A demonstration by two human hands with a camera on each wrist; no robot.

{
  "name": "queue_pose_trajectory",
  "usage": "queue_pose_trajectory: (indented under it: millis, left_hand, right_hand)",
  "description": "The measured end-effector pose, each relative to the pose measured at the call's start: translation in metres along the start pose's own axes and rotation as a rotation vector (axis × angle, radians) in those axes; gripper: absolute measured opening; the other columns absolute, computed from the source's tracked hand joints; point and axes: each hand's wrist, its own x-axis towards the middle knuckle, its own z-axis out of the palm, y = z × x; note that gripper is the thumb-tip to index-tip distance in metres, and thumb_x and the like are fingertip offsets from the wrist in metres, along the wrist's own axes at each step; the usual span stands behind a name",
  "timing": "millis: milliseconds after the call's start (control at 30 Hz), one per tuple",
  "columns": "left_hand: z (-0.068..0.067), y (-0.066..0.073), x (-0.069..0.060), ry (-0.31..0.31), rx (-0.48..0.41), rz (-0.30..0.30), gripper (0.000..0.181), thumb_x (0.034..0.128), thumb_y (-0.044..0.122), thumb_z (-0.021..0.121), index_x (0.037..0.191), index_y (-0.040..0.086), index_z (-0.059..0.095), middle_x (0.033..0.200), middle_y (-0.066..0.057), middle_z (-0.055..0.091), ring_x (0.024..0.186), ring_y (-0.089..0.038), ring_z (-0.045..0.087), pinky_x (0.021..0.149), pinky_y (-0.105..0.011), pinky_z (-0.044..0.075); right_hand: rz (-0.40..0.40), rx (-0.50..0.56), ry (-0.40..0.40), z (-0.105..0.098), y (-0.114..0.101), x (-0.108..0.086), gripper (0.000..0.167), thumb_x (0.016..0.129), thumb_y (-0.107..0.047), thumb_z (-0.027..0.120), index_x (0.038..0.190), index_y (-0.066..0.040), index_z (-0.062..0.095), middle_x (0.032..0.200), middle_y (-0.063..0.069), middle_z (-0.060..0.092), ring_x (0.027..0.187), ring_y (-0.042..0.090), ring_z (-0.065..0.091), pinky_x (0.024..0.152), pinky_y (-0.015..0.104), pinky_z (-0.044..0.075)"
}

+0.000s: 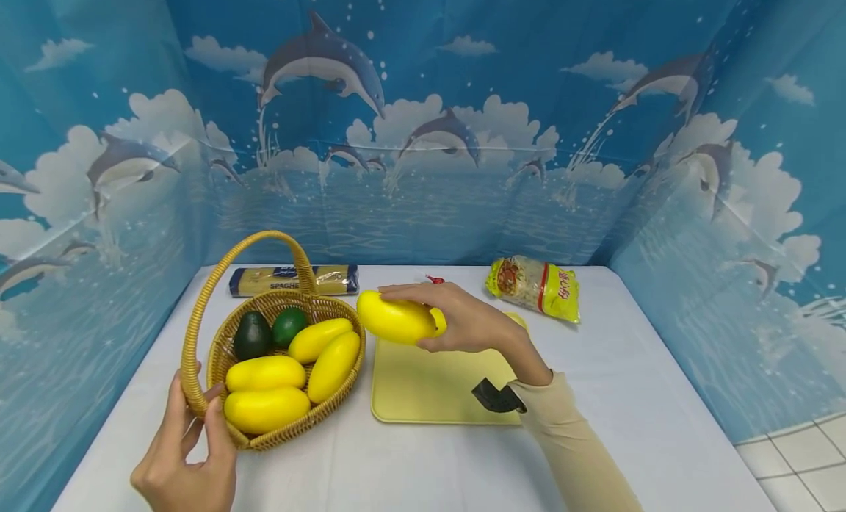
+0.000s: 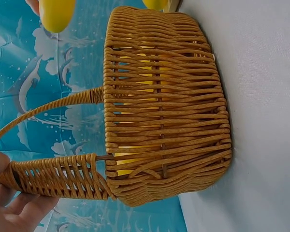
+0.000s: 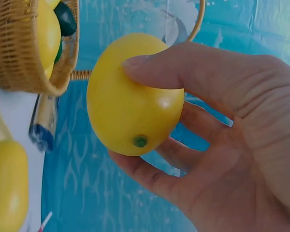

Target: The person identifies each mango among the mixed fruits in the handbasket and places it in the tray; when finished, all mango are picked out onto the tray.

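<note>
My right hand holds a yellow oval fruit above the yellow-green board. In the right wrist view, thumb and fingers of the right hand close round this fruit, whose green stem spot faces the camera. Another yellow fruit lies at that view's left edge; in the head view it is mostly behind the hand. The wicker basket contains several yellow fruits and two dark green ones. My left hand grips the lower left of its handle; the left wrist view shows the basket's side.
A spaghetti pack lies behind the basket. At the back right is a yellow-and-clear food bag. A small red item shows behind the right hand. White cloth covers the table, with a blue dolphin curtain around it.
</note>
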Motion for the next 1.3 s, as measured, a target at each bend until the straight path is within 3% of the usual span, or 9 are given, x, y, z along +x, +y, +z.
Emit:
queue_pose_trajectory:
  millis: [233,467,833,1133,1300]
  left_hand:
    - [0.002,-0.001,0.0,0.035,-0.014,0.008,0.071,0.0873,-0.019,0.077,0.153,0.003,0.061,0.141,-0.014,0.071,0.115,0.02,0.061,0.089,-0.003,0.049]
    - [0.003,0.001,0.0,0.04,-0.025,0.003,0.073,0.0839,-0.023,0.078,0.151,0.001,0.062,0.139,-0.016,0.072,0.114,0.02,0.061,0.088,-0.003,0.049]
    - [0.004,0.002,0.0,0.062,-0.057,0.04,0.073,0.0803,-0.028,0.076,0.148,-0.002,0.064,0.135,-0.02,0.072,0.113,0.018,0.063,0.089,-0.003,0.05]
    - [0.005,0.001,0.0,0.064,-0.068,0.041,0.075,0.0775,-0.03,0.076,0.147,-0.003,0.064,0.132,-0.023,0.073,0.112,0.018,0.064,0.088,-0.003,0.05]
    - [0.003,0.001,0.0,0.037,-0.04,0.023,0.072,0.0837,-0.024,0.077,0.15,0.0,0.062,0.136,-0.019,0.072,0.113,0.018,0.063,0.088,-0.003,0.05]
  right_hand:
    - [0.081,-0.005,0.027,-0.011,0.017,-0.019,0.085,0.086,0.005,0.086,0.162,-0.012,0.051,0.168,0.006,0.047,0.15,0.033,0.049,0.112,0.051,0.058]
    - [0.132,0.034,0.069,-0.021,0.044,-0.045,0.083,0.088,0.006,0.085,0.162,-0.007,0.05,0.167,0.016,0.046,0.149,0.04,0.05,0.11,0.056,0.058]
    - [0.308,0.019,0.139,-0.024,0.082,-0.093,0.076,0.087,0.008,0.084,0.156,-0.004,0.056,0.157,0.021,0.055,0.14,0.046,0.055,0.108,0.06,0.058]
    - [0.382,0.022,0.174,-0.031,0.099,-0.12,0.077,0.086,0.012,0.083,0.157,-0.002,0.054,0.158,0.024,0.054,0.142,0.049,0.052,0.111,0.065,0.053]
    - [0.397,-0.008,0.164,-0.034,0.102,-0.129,0.075,0.087,0.01,0.084,0.155,0.001,0.055,0.157,0.026,0.054,0.143,0.052,0.05,0.11,0.066,0.054]
